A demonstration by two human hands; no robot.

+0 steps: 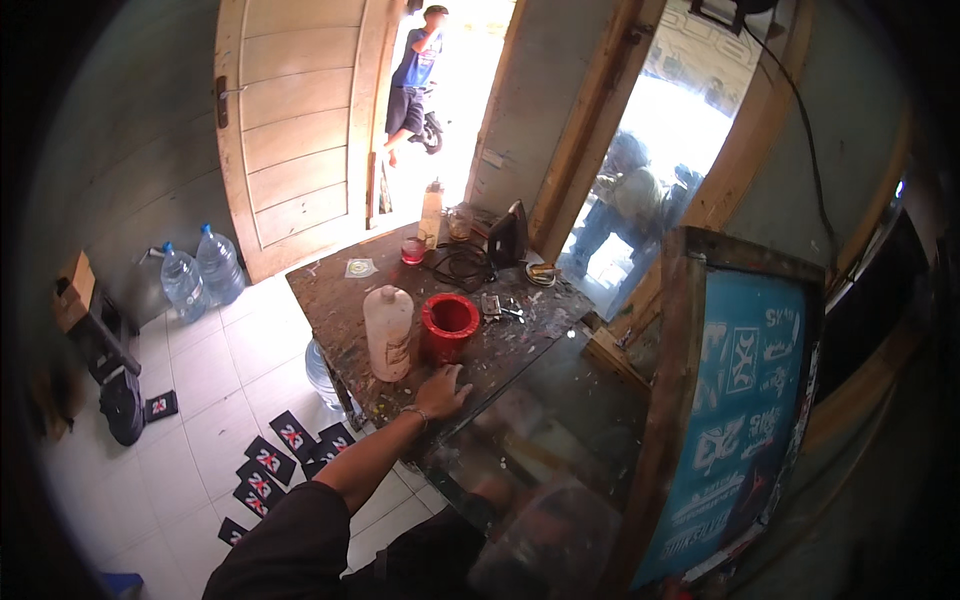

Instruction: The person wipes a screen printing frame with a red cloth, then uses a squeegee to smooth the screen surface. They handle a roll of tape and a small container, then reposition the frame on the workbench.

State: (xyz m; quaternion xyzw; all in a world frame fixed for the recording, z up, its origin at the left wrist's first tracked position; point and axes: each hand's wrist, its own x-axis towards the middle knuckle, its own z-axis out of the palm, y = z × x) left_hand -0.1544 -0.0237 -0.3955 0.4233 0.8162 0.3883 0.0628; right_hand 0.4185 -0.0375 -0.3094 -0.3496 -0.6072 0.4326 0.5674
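L hand (440,393) fingers loose, empty, nr front edge of surface (332,308) by red pot (449,330), prob. bracing me; R hand unseen, can't tell.

Left hand (440,392) by a red cup (447,347)

A pale bottle (389,340) stands just left of the cup on the paint-speckled table (335,300) (an iron (508,237) sits farther back), and at right a blue framed screen (735,385) stands tilted up.

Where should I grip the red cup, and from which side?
Likely hold the red cup under its wide rim, from the near side, nearest the left hand: it stands upright, the rim may check slipping, and the pale bottle crowds its left.
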